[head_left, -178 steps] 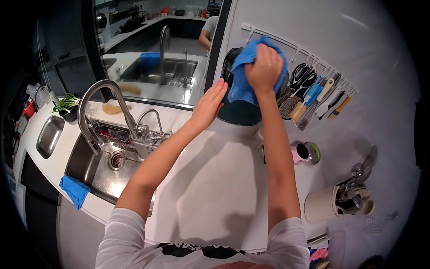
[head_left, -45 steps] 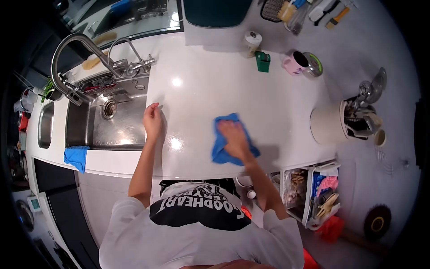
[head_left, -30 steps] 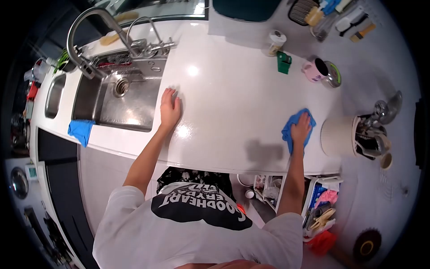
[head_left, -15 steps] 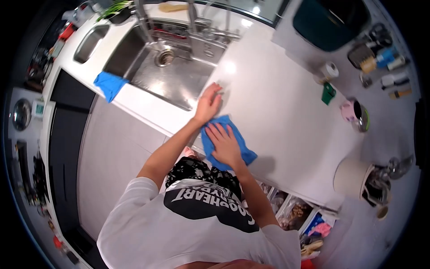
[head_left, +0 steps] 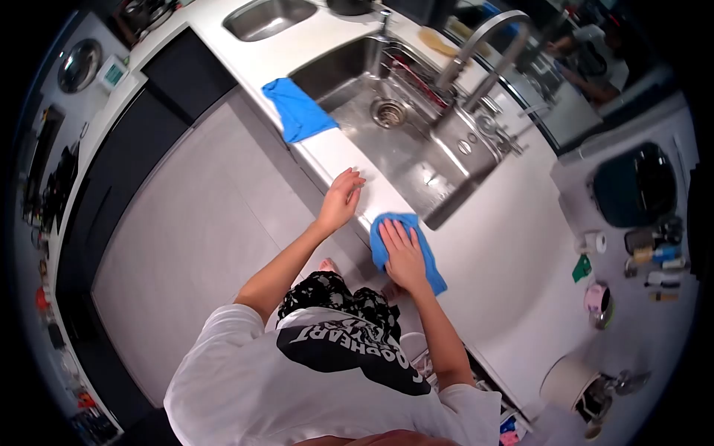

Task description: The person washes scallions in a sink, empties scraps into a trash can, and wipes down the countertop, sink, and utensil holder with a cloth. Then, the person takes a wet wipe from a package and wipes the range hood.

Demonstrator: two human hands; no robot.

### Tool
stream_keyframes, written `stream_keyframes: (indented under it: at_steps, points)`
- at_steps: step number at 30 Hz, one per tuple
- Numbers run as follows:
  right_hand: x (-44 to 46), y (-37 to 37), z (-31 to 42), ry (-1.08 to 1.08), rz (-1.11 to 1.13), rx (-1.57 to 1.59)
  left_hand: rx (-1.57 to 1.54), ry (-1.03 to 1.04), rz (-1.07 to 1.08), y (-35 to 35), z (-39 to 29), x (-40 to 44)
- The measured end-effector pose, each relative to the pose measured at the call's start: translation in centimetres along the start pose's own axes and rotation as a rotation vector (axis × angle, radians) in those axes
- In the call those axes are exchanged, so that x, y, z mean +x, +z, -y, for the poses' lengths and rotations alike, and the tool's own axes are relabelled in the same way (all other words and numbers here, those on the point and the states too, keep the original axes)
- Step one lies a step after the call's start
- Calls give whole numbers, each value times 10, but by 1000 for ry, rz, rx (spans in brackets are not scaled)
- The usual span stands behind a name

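Observation:
My right hand (head_left: pixel 404 256) lies flat on a blue cloth (head_left: pixel 433 279), fingers stretched out, pressing it against the white countertop beside the sink's near corner. The cloth is crumpled and partly hangs over the counter's front edge. My left hand (head_left: pixel 343 199) hovers near that edge with loosely bent fingers and nothing in them. A second blue cloth (head_left: pixel 299 111) is draped over the front rim of the steel sink (head_left: pixel 405 160), farther to the left.
A tall faucet (head_left: pixel 483 56) rises behind the sink, and a smaller basin (head_left: pixel 269 18) is set in at the far left. Along the right wall stand a pink mug (head_left: pixel 596 297), a green object (head_left: pixel 581 267) and a utensil holder (head_left: pixel 569 383). An open drawer with items lies below the counter.
The view has turned left, so the sink sits nearer the middle. My right hand has slid the cloth toward the sink's front corner. My left hand has moved left along the counter edge.

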State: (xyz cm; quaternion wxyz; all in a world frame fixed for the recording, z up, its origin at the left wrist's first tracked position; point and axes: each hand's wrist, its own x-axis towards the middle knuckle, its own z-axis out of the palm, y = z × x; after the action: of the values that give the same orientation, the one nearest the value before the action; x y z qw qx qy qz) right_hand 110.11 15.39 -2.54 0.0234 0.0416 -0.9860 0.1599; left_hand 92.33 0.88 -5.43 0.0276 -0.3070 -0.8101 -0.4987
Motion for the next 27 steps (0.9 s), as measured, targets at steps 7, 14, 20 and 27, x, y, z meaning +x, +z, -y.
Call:
stream_keyframes:
  at_steps: [7,14,20,27]
  points:
    - [168,44,44,-91,-88,-59,74,-96,-150,-76,56,-21]
    - [210,57,57,-53,-81,-75,40,-242,-232,-130,85,-38]
    - [156,43,51,-77,-34,-3,15,-295,-281,-162,101,-42]
    - [181,43,63,-174,24,54,-31,-456,-358,-202,154,-51]
